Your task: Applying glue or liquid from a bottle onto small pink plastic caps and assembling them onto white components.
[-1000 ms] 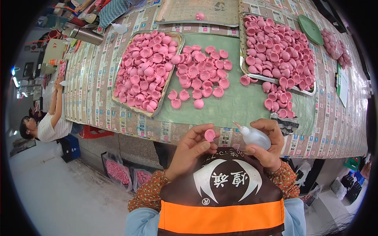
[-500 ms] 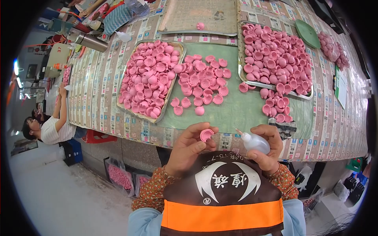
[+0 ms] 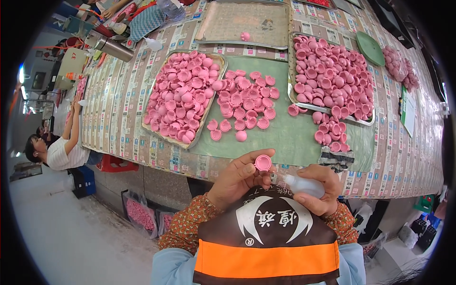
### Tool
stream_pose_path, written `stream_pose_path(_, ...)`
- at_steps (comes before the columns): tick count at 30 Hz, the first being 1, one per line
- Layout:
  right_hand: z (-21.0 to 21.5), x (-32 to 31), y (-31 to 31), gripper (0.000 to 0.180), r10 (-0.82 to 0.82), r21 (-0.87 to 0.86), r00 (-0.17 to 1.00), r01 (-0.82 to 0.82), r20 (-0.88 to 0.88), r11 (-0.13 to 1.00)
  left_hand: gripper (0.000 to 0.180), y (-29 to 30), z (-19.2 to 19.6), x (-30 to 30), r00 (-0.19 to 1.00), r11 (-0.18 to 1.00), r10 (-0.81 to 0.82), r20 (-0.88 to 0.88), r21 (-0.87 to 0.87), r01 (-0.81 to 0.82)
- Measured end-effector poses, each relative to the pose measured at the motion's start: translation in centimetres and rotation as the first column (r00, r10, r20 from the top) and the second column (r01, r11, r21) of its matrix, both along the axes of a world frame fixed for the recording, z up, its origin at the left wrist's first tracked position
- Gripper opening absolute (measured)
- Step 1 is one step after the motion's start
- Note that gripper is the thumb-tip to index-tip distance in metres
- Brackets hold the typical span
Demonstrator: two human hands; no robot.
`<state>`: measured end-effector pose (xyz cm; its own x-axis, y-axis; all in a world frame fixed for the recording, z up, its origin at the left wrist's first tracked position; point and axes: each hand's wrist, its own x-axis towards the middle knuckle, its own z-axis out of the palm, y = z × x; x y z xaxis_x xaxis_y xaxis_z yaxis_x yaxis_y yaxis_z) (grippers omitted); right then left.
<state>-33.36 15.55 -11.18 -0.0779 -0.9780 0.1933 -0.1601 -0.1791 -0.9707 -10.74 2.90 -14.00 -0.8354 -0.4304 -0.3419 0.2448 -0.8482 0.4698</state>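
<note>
Between the fingers of my left hand (image 3: 241,176) is a small pink cup-shaped half shell (image 3: 263,163), its hollow side facing up. My right hand (image 3: 322,189) grips a translucent white squeeze bottle (image 3: 305,186), tilted so its thin nozzle points left at the shell's lower right edge. Whether the tip touches the shell, I cannot tell. Beyond my hands, loose pink shells (image 3: 250,101) lie on a green mat (image 3: 275,130). To their left stands a tray (image 3: 205,124) heaped with pink pieces, and to their right a second heaped metal tray (image 3: 366,122).
At the back is a paper-lined tray (image 3: 228,23) with one pink piece. A crumpled striped cloth (image 3: 336,159) lies near the right hand. Further right are a green dish (image 3: 370,48) and bagged pink pieces (image 3: 400,67). A steel flask (image 3: 114,49) and another person (image 3: 59,152) are at the left.
My left hand has moved right and turned the shell's hollow upward. The bottle has tipped further over, bringing its nozzle close to the shell. The view has shifted slightly.
</note>
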Motion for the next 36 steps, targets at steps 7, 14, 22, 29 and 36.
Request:
stream_pose_path(7,-0.1,0.0,-0.9,0.044,-0.004,-0.068,0.993,-0.004,-0.121,0.998,0.066,0.4,-0.1,0.2,0.998,0.999,-0.048,0.034,0.012,0.047)
stream_pose_path(14,-0.7,0.3,-1.4,0.038,0.014,-0.146,0.989,-0.035,-0.145,0.989,0.063,0.7,-0.2,0.3,0.995,0.997,-0.083,0.063,0.011,0.082)
stream_pose_path(22,-0.8,0.3,-1.4,0.037,0.019,-0.147,0.990,-0.040,-0.142,0.988,0.063,0.9,-0.4,0.3,0.992,0.995,-0.096,0.083,0.010,0.096)
stream_pose_path(29,-0.6,0.3,-1.3,0.035,0.024,-0.109,0.992,-0.038,-0.127,0.993,0.061,0.8,-0.2,0.3,0.988,0.994,-0.105,0.111,-0.003,0.106)
stream_pose_path(36,-0.7,0.1,-1.2,0.035,0.018,-0.103,0.990,-0.032,-0.137,0.994,0.060,0.8,-0.3,0.3,0.987,0.994,-0.103,0.125,-0.014,0.106)
